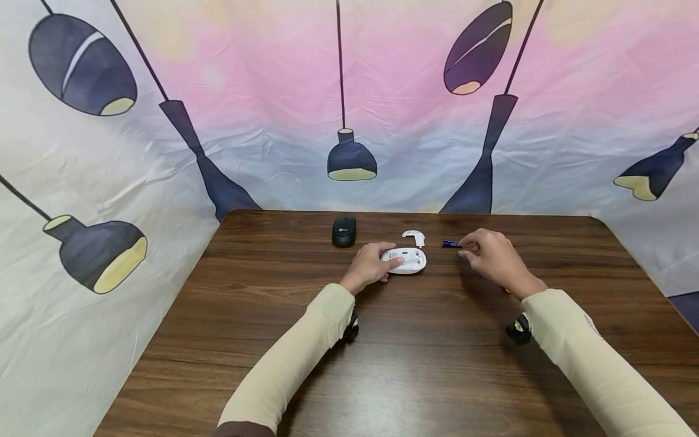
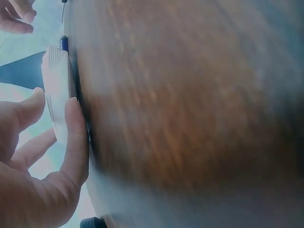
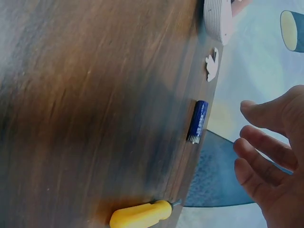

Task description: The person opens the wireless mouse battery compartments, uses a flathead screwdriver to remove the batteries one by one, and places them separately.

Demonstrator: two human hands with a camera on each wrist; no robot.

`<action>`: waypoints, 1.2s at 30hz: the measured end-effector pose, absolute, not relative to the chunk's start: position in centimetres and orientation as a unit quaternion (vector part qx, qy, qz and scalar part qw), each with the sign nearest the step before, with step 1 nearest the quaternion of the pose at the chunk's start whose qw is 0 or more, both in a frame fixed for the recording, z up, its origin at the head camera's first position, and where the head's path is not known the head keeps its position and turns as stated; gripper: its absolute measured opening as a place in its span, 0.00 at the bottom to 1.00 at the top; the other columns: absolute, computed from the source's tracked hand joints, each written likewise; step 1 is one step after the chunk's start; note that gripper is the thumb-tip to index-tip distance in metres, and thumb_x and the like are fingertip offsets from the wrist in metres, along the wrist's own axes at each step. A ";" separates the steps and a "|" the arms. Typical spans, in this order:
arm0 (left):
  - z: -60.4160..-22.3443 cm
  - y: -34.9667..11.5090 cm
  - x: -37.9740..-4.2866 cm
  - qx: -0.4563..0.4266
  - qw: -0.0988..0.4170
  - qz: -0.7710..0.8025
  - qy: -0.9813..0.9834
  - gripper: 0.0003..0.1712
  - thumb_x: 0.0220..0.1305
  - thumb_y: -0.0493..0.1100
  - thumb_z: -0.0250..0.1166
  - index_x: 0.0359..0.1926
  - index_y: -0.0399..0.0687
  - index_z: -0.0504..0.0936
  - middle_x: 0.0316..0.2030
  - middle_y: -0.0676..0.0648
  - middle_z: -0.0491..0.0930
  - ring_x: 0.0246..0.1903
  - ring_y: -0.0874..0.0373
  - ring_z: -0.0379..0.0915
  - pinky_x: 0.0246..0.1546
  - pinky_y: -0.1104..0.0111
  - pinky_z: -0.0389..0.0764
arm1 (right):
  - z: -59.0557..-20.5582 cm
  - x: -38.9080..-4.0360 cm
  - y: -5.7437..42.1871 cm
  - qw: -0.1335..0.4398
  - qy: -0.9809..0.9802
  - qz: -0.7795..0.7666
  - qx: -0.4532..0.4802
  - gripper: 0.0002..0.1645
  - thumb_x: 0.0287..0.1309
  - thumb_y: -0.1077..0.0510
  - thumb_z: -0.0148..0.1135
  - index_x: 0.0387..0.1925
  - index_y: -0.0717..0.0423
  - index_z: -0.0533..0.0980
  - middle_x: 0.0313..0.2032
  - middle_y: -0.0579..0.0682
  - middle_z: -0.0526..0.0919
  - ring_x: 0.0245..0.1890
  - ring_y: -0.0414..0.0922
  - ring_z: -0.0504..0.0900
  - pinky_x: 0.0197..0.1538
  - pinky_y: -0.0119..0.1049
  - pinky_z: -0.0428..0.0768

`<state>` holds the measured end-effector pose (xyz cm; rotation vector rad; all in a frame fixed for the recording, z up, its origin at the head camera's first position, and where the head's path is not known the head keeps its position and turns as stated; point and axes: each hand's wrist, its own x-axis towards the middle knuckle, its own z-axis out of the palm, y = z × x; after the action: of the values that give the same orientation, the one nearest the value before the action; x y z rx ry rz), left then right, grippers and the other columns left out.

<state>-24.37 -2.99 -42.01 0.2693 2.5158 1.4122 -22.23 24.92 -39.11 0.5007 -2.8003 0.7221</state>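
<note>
My left hand (image 1: pixel 369 265) grips a white computer mouse (image 1: pixel 413 260) that lies upside down, its battery compartment uncovered. The thumb rests over the mouse's underside, and the fingers hold its edge; in the left wrist view the white mouse (image 2: pixel 58 90) is tipped between thumb and fingers. To the right, my right hand (image 1: pixel 494 258) hovers over the table with loosely bent fingers. Just beyond its fingertips lies a blue battery (image 3: pixel 198 118), which the right wrist view shows apart from the hand. A white battery cover (image 1: pixel 416 237) lies behind the mouse.
A black mouse (image 1: pixel 344 231) stands near the table's back edge, left of the white one. Below my right hand lies a yellow-handled screwdriver (image 3: pixel 141 214), mostly hidden in the head view. A printed cloth (image 1: pixel 273 121) hangs behind the brown wooden table (image 1: pixel 415 370).
</note>
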 end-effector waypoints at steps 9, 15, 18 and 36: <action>-41.3 -4.3 -23.2 0.110 0.069 0.400 0.907 0.31 0.71 0.52 0.66 0.70 0.46 0.73 0.63 0.37 0.73 0.43 0.49 0.82 0.47 0.58 0.84 | -39.3 -22.8 22.2 0.121 -0.937 0.257 0.205 0.07 0.60 0.64 0.70 0.40 0.63 0.86 0.37 0.56 0.86 0.33 0.48 0.82 0.35 0.46 0.82; -40.4 -6.0 -21.8 0.130 0.032 0.352 0.927 0.28 0.72 0.54 0.64 0.66 0.45 0.76 0.59 0.39 0.72 0.50 0.48 0.72 0.53 0.52 0.77 | -38.9 -23.2 19.1 0.105 -0.917 0.294 0.246 0.06 0.62 0.66 0.68 0.40 0.65 0.85 0.36 0.56 0.87 0.32 0.49 0.86 0.35 0.46 0.87; -40.0 -7.1 -21.5 0.146 0.013 0.347 0.927 0.24 0.73 0.51 0.64 0.63 0.45 0.79 0.58 0.42 0.74 0.50 0.49 0.73 0.54 0.53 0.77 | -38.6 -23.2 16.9 0.099 -0.909 0.300 0.271 0.06 0.63 0.65 0.68 0.40 0.64 0.86 0.37 0.56 0.88 0.33 0.49 0.87 0.35 0.46 0.89; -41.5 -13.1 -25.1 0.056 -0.025 0.365 0.929 0.30 0.73 0.43 0.63 0.72 0.44 0.69 0.63 0.36 0.72 0.61 0.43 0.71 0.63 0.48 0.75 | -41.9 -24.9 3.2 0.015 -0.907 0.401 0.131 0.19 0.69 0.59 0.61 0.57 0.66 0.79 0.49 0.59 0.85 0.48 0.53 0.84 0.50 0.49 0.85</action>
<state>-25.06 -13.07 -41.52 0.1797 2.9654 1.1645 -24.93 3.22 -41.91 0.4084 -2.8224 1.2469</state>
